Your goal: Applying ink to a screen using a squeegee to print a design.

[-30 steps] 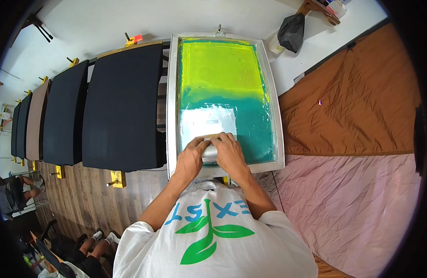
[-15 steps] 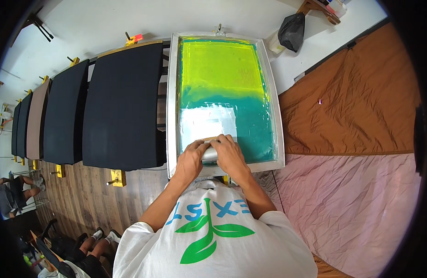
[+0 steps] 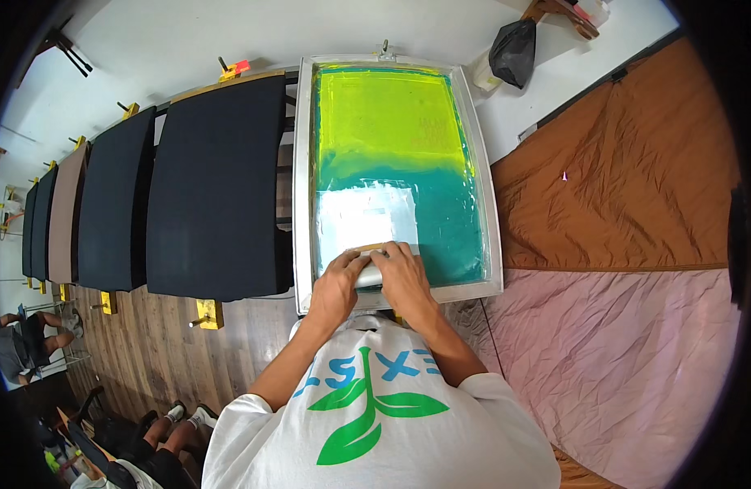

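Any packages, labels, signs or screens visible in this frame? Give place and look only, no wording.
Printing screen: centre, silver-framed rectangle, mesh yellow-green above, teal below, a pale patch near both hands.
Shirt print: lower centre, white shirt, blue letters above a green leaf shape.
Black bag: top right, on the white floor.
No electronic screens or signs.

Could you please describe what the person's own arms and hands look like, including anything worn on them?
Both forearms are bare, coming up from the lower edge. The left hand and right hand wear no gloves, and no rings, watch or bands show. Short white sleeves of a T-shirt end above the elbows; the shirt bears a green leaf design and blue lettering.
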Available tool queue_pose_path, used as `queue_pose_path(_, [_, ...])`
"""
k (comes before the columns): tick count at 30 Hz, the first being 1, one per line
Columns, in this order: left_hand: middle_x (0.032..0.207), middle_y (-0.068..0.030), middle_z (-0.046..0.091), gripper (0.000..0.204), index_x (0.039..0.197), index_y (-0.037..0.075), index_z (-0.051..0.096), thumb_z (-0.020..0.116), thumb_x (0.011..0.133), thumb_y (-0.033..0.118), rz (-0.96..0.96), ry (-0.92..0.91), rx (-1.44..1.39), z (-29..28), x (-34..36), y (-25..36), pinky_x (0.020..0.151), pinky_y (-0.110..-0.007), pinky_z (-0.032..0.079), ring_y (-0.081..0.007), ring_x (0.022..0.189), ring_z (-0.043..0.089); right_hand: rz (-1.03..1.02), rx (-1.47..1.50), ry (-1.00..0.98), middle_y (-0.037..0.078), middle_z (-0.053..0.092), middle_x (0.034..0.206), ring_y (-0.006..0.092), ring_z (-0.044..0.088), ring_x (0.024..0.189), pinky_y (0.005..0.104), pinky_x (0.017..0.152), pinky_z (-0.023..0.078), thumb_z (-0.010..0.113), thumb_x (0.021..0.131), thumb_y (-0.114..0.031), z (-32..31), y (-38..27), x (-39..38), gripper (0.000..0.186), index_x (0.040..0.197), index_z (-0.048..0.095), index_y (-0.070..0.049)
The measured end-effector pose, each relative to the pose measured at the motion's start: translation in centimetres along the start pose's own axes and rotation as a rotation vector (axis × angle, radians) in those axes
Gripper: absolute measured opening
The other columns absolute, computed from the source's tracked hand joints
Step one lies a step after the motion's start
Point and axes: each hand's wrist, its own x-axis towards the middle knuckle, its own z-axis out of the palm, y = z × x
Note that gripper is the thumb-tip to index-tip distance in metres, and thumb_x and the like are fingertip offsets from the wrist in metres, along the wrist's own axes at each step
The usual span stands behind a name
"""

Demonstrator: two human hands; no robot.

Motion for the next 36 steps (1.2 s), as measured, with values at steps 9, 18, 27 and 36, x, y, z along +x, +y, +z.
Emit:
queue_pose_path(9, [0.126,-0.0201,0.061,0.055,0.121,0.003,0.064,0.055,0.071,-0.018,0.006,-0.029,0.030,0.3,-0.3,-0.5,0.090,-0.040,0.056,-0.0364,0.118,0.059,-0.002,0.019,0.064,0.018,0.059,0.114,0.0343,0.055,0.114,0.0467,0.082,0.050,0.057,0.083,-0.002,0.3,0.0,-0.4,0.027,0.108,0.066,0.000])
queue_pose_path(18, [0.124,-0.0200,0.062,0.054,0.121,0.003,0.064,0.055,0.072,-0.016,0.033,0.005,0.050,0.2,-0.4,0.0,0.091,-0.041,0.056,-0.0367,0.116,0.060,0.011,0.020,0.127,0.015,0.060,0.113,0.0336,0.056,0.110,0.0460,0.080,0.051,0.056,0.083,-0.002,0.7,0.3,-1.0,0.026,0.107,0.067,-0.001])
queue_pose_path(27, [0.125,-0.0197,0.062,0.055,0.121,0.004,0.064,0.056,0.070,-0.016,-0.018,-0.059,0.003,0.3,-0.8,0.5,0.090,-0.042,0.055,-0.0382,0.110,0.063,0.012,0.061,0.016,0.017,0.060,0.111,0.0344,0.057,0.109,0.0467,0.080,0.051,0.055,0.083,-0.002,0.3,0.6,-1.5,0.026,0.107,0.066,-0.001])
queue_pose_path(36, [0.125,-0.0189,0.063,0.056,0.120,0.005,0.066,0.060,0.068,-0.016,0.001,-0.042,0.037,0.0,-1.2,0.3,0.090,-0.041,0.056,-0.0392,0.107,0.065,-0.010,0.059,0.047,0.016,0.060,0.110,0.0339,0.057,0.107,0.0452,0.080,0.051,0.055,0.081,0.000,0.1,0.0,-1.8,0.028,0.107,0.066,-0.001])
